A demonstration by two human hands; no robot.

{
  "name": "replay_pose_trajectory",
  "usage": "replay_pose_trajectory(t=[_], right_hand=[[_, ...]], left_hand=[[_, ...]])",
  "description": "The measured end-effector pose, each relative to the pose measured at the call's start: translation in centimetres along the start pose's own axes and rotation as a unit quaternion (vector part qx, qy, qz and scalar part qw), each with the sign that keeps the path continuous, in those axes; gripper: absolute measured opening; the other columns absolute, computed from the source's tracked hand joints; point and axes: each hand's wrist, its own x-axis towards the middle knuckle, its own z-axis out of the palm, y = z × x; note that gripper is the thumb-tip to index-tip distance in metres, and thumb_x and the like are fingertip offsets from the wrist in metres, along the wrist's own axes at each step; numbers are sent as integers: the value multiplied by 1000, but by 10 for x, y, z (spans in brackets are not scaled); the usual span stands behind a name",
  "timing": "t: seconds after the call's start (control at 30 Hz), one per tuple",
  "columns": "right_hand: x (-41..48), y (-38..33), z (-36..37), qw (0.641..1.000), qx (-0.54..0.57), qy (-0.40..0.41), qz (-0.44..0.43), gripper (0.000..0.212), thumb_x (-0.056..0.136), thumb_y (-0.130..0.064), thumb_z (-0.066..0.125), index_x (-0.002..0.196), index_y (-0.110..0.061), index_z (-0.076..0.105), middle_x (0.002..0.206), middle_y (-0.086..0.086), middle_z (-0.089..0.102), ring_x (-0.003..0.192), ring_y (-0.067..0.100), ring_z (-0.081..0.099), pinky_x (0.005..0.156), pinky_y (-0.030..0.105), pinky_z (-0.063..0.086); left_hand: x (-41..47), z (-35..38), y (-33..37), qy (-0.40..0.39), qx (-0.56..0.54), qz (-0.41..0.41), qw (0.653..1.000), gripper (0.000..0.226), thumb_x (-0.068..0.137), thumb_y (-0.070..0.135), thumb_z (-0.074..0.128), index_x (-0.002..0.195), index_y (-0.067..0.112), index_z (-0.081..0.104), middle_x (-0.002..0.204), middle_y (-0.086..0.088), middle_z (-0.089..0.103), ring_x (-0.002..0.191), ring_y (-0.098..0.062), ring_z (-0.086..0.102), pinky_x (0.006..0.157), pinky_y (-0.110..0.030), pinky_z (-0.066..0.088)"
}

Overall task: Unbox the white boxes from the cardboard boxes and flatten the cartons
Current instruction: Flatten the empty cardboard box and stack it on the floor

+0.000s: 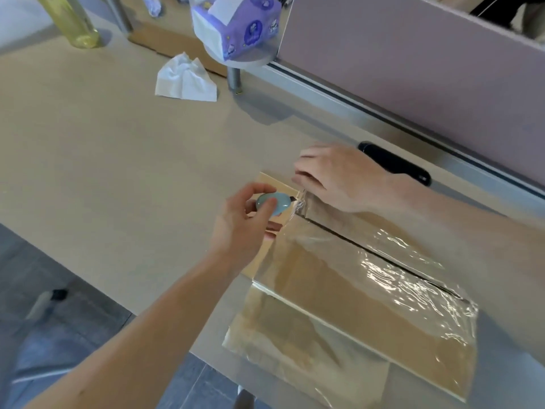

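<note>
pinching blue cutter (272,203) at carton (339,290) far edge, left hand (244,228); right hand (339,178) fingers together, pressing carton top.

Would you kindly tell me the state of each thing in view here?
Cardboard box: closed, flaps taped.
Clear tape: stuck over the seam, wrinkled.
Cutter: blade out, at the tape on the box's far end.
Left hand: fingers grip the cutter.
Right hand: presses on the box's far end.
Tissue pack: open.
Loose tissue: crumpled.
Bottle: upright.
</note>
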Motion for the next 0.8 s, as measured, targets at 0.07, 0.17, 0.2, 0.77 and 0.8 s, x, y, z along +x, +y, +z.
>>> replay_pose_trajectory(t=[0.07,0.17,0.2,0.77,0.8], right_hand=[[2,2,4,999,41,12,-14,28,106,-31,46,79,-21,44,80,-6,47,76,12,41,69,23,26],[0,8,13,995,89,46,-9,32,107,-32,44,81,-14,52,81,-5,51,74,11,45,67,27,35],[0,10,16,993,100,61,-7,33,107,-32,43,81,-14,51,80,-5,51,75,12,46,67,30,38],[19,11,45,981,155,105,43,64,106,-48,37,54,-10,37,46,4,40,46,26,40,60,45,43],[18,11,45,981,157,103,55,65,106,-48,37,54,-8,39,47,6,41,47,27,42,58,46,42]], left_hand=[[1,-1,-1,-1,9,4,1000,14,99,12,61,105,23,69,86,-3,73,63,-23,72,71,-51,63],[-1,-2,-3,2,30,29,999,16,100,16,61,102,31,68,87,2,72,65,-22,74,71,-54,63],[-3,-1,-5,3,36,36,999,17,100,17,60,102,33,68,88,4,72,66,-22,74,71,-55,62],[8,12,-3,-10,67,67,995,15,102,19,56,106,30,66,96,3,70,68,-19,75,79,-56,59],[10,12,-3,-15,68,70,995,16,102,18,56,105,30,66,96,3,70,69,-19,76,79,-56,59]])
